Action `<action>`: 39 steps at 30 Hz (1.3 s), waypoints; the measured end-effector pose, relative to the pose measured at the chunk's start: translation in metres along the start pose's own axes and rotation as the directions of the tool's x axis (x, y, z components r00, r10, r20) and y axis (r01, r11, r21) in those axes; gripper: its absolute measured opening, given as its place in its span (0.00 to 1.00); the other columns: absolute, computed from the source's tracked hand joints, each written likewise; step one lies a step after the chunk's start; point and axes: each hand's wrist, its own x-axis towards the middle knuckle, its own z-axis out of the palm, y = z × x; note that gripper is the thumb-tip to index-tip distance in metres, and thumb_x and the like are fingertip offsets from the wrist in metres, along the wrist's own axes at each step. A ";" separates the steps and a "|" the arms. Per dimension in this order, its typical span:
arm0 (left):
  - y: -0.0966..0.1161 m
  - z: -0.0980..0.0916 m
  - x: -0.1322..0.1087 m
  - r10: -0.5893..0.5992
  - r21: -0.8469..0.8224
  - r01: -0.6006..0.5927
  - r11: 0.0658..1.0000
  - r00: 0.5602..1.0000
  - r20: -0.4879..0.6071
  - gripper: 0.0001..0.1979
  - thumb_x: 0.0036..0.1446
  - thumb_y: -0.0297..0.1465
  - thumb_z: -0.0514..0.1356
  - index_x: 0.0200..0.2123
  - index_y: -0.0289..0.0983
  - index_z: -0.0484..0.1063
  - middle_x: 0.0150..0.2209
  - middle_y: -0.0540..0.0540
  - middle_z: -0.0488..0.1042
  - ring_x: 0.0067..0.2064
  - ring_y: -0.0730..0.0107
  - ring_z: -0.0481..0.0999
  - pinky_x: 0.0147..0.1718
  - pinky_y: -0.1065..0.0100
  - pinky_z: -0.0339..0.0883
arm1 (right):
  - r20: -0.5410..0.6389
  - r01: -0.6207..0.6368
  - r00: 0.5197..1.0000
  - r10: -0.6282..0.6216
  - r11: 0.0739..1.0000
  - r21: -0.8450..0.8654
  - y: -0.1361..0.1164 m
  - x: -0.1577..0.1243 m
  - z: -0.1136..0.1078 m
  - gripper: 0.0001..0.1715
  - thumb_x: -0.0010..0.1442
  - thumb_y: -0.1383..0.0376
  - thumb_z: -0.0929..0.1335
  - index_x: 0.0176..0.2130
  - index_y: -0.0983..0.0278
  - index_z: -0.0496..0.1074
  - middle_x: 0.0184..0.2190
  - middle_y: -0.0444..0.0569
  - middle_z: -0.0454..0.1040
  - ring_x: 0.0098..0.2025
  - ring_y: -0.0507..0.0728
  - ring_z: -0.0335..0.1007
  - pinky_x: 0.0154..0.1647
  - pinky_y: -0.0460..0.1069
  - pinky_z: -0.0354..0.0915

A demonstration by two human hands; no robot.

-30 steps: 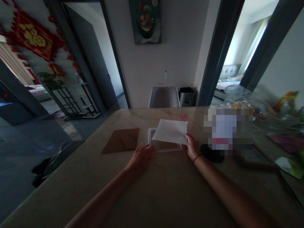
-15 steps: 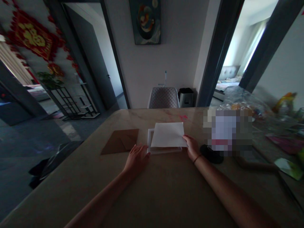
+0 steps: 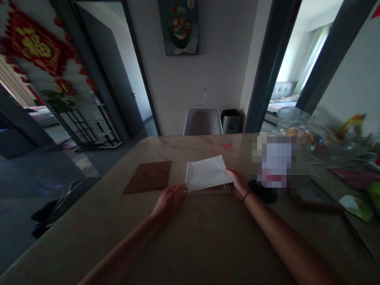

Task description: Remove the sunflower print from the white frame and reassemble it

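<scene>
A white sheet of paper (image 3: 206, 173) lies over a white picture frame (image 3: 208, 190) on the beige table (image 3: 184, 237). My right hand (image 3: 236, 183) pinches the sheet's right edge, a red string round its wrist. At the frame's near left corner rests my left hand (image 3: 170, 200), fingers bent and touching the sheet's lower left corner. Only the near edge of the frame shows beneath the paper. To the left of the frame lies a brown backing board (image 3: 148, 176), flat on the table.
A round black object (image 3: 263, 190) sits just right of my right hand. Packets, a clear bag and coloured cards (image 3: 356, 206) crowd the table's right side. A quilted chair (image 3: 202, 122) stands at the far edge. A dark chair (image 3: 63, 206) stands left of the table.
The sheet has moved left and down over the frame, now covering nearly all of it. My left hand has slid to the frame's near left corner and touches the paper.
</scene>
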 end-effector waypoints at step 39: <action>0.000 -0.001 -0.002 0.197 -0.062 -0.189 0.980 0.961 0.194 0.14 0.59 0.34 0.49 0.45 0.41 0.70 0.50 0.46 0.70 0.52 0.66 0.68 0.52 0.59 0.60 | 0.262 0.470 0.880 -0.397 0.645 -0.603 0.009 -0.007 0.010 0.26 0.46 0.71 0.63 0.47 0.68 0.69 0.51 0.57 0.67 0.53 0.61 0.61 0.55 0.56 0.56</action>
